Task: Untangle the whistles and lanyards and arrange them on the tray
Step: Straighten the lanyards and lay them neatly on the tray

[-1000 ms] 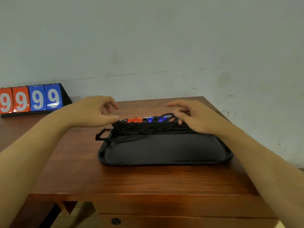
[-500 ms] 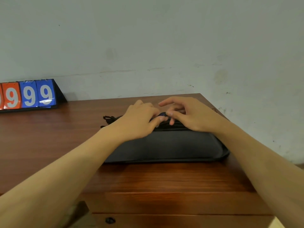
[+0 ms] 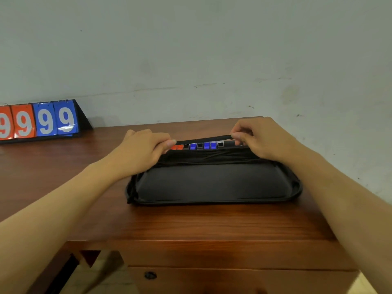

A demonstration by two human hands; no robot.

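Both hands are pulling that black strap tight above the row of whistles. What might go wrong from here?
The left hand and right hand pinch one black lanyard stretched over the whistles. If it is knotted into the lanyard bundle, pulling could tighten the tangle or drag whistles out of line. The row sits at the far rim of the tray, so a whistle might slip onto the table.

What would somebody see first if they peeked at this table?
Probably two hands, the left hand and the right hand, stretching a black lanyard over a row of red, blue and black whistles at the black tray's far edge. Far left stands a scoreboard showing nines.
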